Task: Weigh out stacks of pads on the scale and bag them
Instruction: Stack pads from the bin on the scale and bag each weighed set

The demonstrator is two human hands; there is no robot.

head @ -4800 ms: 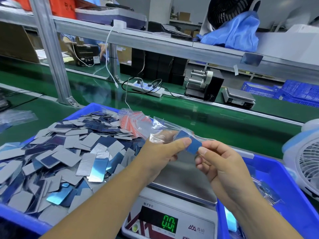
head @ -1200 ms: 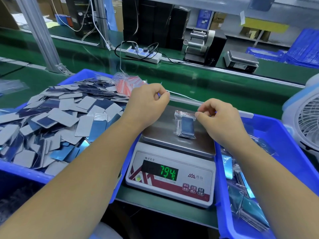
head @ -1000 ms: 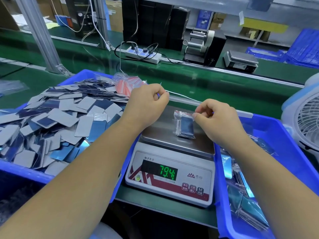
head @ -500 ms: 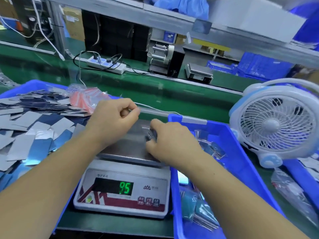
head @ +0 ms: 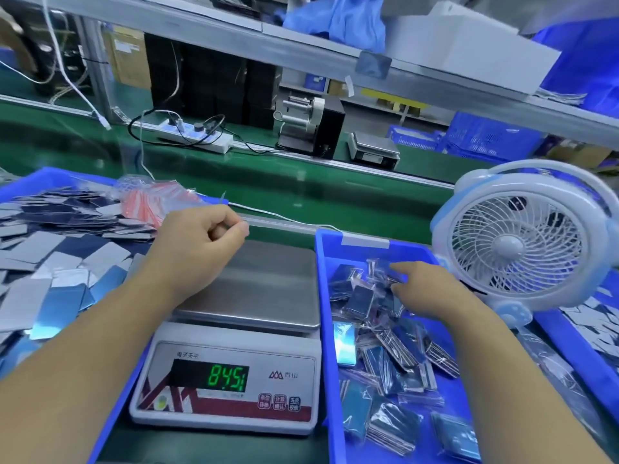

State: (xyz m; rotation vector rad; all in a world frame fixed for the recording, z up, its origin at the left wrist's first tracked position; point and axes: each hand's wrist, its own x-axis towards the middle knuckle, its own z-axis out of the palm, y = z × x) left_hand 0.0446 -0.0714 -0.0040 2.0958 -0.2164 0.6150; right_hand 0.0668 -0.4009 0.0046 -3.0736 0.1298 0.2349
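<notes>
Nearest me is the white electronic scale [head: 227,380] with its green digits lit; its bare steel weighing pan [head: 268,286] has nothing on it. To its right, touching its side, is the blue plastic bin of filled bags [head: 326,296], where clear little packets of blue-grey pads lie in a loose heap. My right hand [head: 425,289] is low over that heap with the fingers loose and straight, touching the top packet, a clear plastic bag of stacked pads [head: 382,271], without gripping it. I judge this one delivered.

My left hand [head: 197,242] hangs over the back left corner of the pan, fingers curled; it may be pinching something thin, but I cannot tell what.

The next stack comes from the other side: the loose pile of grey and blue rectangular pads [head: 60,262] fills the blue tray on the left [head: 40,179], just beside my left hand and well apart from my right. The pads lie every way, with no common long axis. Beyond them sits the bundle of empty red-striped clear bags [head: 150,202], just behind my left knuckles. So the left hand is the nearer for both.

Further right stands a white and blue desk fan [head: 522,242].
</notes>
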